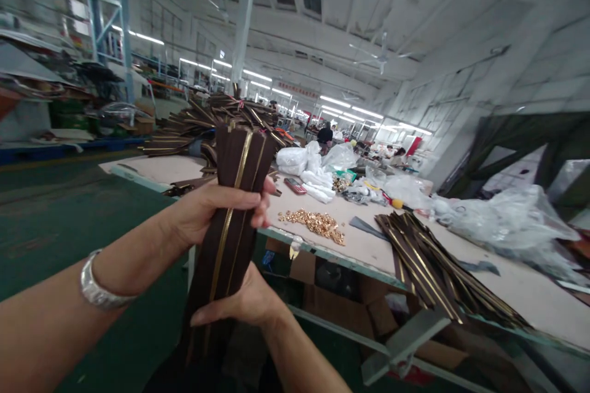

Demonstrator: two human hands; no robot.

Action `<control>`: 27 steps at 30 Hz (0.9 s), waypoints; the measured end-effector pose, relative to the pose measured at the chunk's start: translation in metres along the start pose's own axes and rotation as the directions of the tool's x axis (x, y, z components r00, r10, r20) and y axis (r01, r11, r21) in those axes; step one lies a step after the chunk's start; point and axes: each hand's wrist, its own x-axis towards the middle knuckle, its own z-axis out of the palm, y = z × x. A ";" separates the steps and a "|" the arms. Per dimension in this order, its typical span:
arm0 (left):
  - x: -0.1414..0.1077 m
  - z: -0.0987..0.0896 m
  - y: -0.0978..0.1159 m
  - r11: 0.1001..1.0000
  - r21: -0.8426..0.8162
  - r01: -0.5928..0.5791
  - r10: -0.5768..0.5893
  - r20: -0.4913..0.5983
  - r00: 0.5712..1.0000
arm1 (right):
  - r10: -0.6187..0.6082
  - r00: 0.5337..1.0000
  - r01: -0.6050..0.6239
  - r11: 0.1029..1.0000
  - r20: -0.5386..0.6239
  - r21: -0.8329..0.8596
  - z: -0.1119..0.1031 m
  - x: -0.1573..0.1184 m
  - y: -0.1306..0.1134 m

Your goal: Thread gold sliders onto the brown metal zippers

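Bundle: many long zippers held together upright, with dark brown woven tape and thin gold metal teeth; the strips look flat and smooth, and the lower ends hang below the hands, in the air just in front of the table edge

Left hand: left hand is grasping the upper part of the bundle, fingers curled across the flat strips; a wide silver bangle sits on the forearm

Right hand: right hand is grasping the lower part, fingers curved around from the side, with a stretch of zipper between both hands

Table: long table with pale board top and green metal edge, close beside the bundle

On table: loose heap of brown zippers with straight strips crossing each other; low pile of small gold metal parts near the edge; crumpled clear plastic bags

Under table: cardboard boxes

Room: green floor spreads wide on the left of the hands
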 end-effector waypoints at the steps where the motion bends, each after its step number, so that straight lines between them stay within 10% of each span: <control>1: 0.012 0.002 0.016 0.999 0.043 -0.004 0.004 0.015 1.000 | 0.000 0.999 0.000 1.000 0.038 0.007 -0.008 0.010 -0.017; 9: 0.114 0.021 0.116 0.959 0.261 -0.113 0.093 0.086 0.992 | -0.139 0.990 0.143 0.979 0.036 -0.146 -0.080 0.111 -0.116; 19: 0.159 -0.062 0.068 0.967 0.236 -0.097 0.117 -0.073 0.990 | -0.043 0.999 0.038 0.977 -0.022 -0.211 -0.131 0.165 -0.071; 27: 0.151 -0.051 0.073 0.967 0.239 -0.093 0.110 -0.062 0.992 | -0.061 0.998 0.059 0.983 -0.007 -0.175 -0.114 0.146 -0.082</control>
